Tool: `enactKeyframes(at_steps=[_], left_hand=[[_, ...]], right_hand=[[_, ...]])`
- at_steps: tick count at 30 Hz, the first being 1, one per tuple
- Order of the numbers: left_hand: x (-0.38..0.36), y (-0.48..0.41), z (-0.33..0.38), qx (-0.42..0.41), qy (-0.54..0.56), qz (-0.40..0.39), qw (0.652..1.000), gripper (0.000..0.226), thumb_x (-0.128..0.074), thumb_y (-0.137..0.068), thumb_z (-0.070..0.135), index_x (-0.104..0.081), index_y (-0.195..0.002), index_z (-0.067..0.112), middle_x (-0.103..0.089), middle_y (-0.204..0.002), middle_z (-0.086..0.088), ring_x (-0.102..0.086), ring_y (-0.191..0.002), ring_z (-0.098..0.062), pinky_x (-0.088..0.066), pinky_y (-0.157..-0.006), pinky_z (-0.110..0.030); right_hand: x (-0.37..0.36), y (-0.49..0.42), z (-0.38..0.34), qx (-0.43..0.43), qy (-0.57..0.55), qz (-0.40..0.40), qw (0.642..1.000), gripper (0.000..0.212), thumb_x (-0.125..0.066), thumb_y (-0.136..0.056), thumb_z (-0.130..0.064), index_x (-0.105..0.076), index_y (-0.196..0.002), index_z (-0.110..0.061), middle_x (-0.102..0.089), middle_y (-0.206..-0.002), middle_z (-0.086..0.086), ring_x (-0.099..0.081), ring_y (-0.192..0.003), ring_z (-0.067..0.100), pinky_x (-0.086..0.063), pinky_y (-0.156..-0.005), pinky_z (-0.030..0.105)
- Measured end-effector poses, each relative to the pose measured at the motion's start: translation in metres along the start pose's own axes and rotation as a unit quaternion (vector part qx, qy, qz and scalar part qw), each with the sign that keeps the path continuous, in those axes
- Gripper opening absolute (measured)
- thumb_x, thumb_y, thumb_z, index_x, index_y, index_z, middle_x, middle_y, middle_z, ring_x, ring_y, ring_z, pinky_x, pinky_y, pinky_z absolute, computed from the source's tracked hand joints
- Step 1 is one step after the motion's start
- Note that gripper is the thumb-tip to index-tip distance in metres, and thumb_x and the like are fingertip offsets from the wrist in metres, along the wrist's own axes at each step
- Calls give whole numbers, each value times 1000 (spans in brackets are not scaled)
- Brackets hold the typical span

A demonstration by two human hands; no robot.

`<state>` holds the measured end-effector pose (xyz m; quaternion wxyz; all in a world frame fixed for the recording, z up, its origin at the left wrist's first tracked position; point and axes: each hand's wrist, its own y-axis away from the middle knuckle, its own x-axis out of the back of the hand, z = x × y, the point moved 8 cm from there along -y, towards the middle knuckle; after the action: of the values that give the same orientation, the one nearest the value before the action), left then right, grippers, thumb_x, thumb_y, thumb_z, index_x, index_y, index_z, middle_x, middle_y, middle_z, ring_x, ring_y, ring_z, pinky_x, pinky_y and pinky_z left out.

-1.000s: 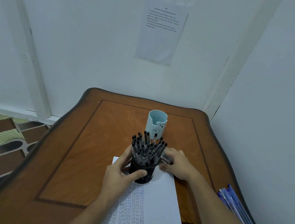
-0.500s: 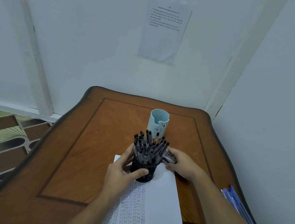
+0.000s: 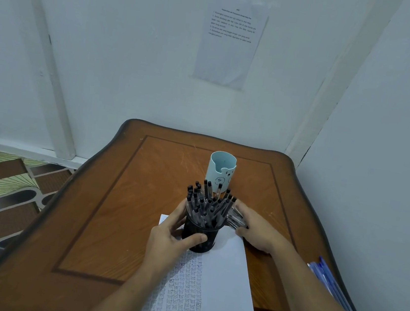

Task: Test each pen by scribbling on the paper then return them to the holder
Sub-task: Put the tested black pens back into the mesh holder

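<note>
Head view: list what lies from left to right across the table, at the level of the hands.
From the left: left hand, gripping the holder → black pen holder, full of pens → right hand, holding a few clear pens → blue pens, lying at the far right.

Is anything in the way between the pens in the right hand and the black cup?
Nothing lies between: the right hand holds its bundle of pens right beside the black holder. The holder is crowded with standing pens, though. The left hand grips its other side.
</note>
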<state>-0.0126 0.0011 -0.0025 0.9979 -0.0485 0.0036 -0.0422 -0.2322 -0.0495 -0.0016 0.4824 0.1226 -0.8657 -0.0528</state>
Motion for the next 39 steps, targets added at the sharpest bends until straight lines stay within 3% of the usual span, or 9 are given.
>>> enactKeyframes(at_steps=[3, 6, 10, 17, 26, 30, 34, 38, 39], left_hand=[[0, 1, 1, 1, 7, 1, 1000, 87, -86, -67, 7, -48, -139, 38, -64, -120, 25, -60, -110, 6, -49, -81, -12], [0, 1, 2, -3, 3, 1, 1000, 86, -86, -67, 8, -49, -139, 37, -64, -120, 26, -60, -110, 7, -49, -81, -12], [0, 0, 1, -1, 0, 2, 1000, 86, -86, -68, 7, -48, -140, 36, -64, -119, 26, -60, -109, 7, -50, -81, -12], [1, 0, 1, -1, -7, 6, 1000, 88, -87, -66, 9, -48, -140, 37, -65, -118, 25, -60, -110, 6, -49, -81, -11], [1, 1, 2, 1, -5, 3, 1000, 89, -86, -68, 6, -47, -141, 37, -65, -118, 25, -61, -107, 6, -50, -79, -11], [1, 1, 4, 1, -4, 4, 1000, 88, -85, -68, 4, -47, -140, 35, -63, -112, 34, -60, -105, 11, -48, -77, -8], [0, 2, 5, 0, -4, 2, 1000, 87, -85, -68, 4, -47, -140, 36, -64, -116, 30, -60, -106, 9, -48, -77, -9], [0, 2, 6, -1, 1, 0, 1000, 87, -84, -69, 2, -47, -140, 36, -64, -116, 30, -60, -106, 9, -49, -77, -9], [0, 2, 5, 0, 2, 0, 1000, 87, -84, -69, 2, -47, -140, 36, -64, -116, 30, -60, -106, 9, -49, -78, -10]], right_hand=[[0, 2, -4, 25, 6, -3, 1000, 91, -57, -95, -7, -12, -138, -74, -49, -136, 0, -53, -113, 19, -48, -94, 35], [-3, -1, 1, 4, 46, -15, 999, 74, -52, -101, -12, -21, -146, -61, -44, -139, 7, -49, -119, 26, -44, -101, 36], [-7, -3, 3, -10, 62, -26, 998, 59, -47, -103, -12, -36, -145, -52, -43, -110, -2, -49, -95, 17, -38, -70, 19], [-3, -1, 4, -18, 54, -18, 998, 65, -49, -101, -14, -31, -143, -60, -46, -107, -1, -49, -91, 14, -37, -68, 23], [-4, -1, 3, -34, 15, 2, 999, 73, -64, -87, -10, -38, -145, -47, -47, -106, 0, -48, -86, 11, -32, -62, 22], [0, 2, 5, -21, -48, 32, 998, 78, -64, -85, -7, -37, -145, -49, -56, -127, 7, -57, -90, 18, -39, -64, 22], [5, 6, 2, -11, -123, 59, 991, 82, -62, -88, 0, -31, -152, -41, -39, -156, 3, -47, -80, -1, -40, -64, 16], [8, 7, -3, -15, -169, 65, 983, 86, -64, -85, 4, -34, -151, -42, -30, -162, 0, -46, -132, 21, -43, -88, 24], [9, 7, -3, -16, -181, 68, 981, 85, -64, -85, 5, -34, -151, -41, -30, -161, 1, -45, -131, 21, -43, -86, 22]])
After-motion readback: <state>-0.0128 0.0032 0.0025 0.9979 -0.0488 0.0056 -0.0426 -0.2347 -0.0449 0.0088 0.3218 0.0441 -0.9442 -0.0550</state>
